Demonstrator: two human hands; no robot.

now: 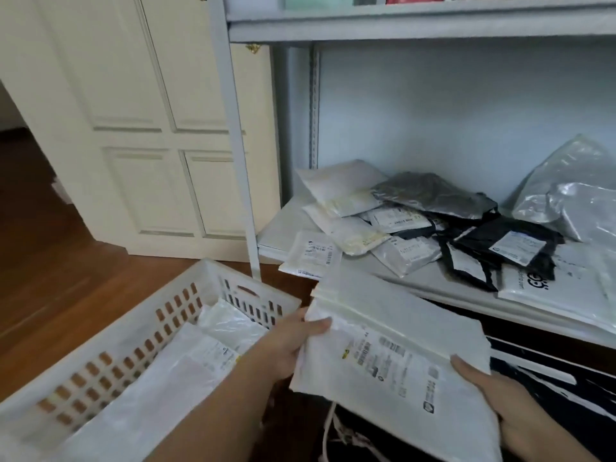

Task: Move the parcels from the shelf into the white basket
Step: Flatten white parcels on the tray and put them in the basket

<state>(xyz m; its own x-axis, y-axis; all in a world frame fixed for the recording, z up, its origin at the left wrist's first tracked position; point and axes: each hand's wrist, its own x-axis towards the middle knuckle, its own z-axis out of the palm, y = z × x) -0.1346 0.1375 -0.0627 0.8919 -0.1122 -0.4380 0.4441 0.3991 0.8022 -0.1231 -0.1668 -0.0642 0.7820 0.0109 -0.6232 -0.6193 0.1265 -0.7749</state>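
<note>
Parcels: white mailers (396, 341) pinched at opposite edges by your left hand (293, 345) and right hand (500, 398), held just right of the white basket (110, 331); more mailers (416, 225) heaped on the shelf (383, 273).

A big cream wooden door with raised panels (140, 128) stands at ten o'clock. Two small gold metal fittings (254, 48) shine near its top. The shiny brown wooden floor (50, 261) fills nine o'clock. At five o'clock, low down, lies a dark blue thing with white stripes (550, 388). A thin white cord (328, 425) hangs at six o'clock.
</note>
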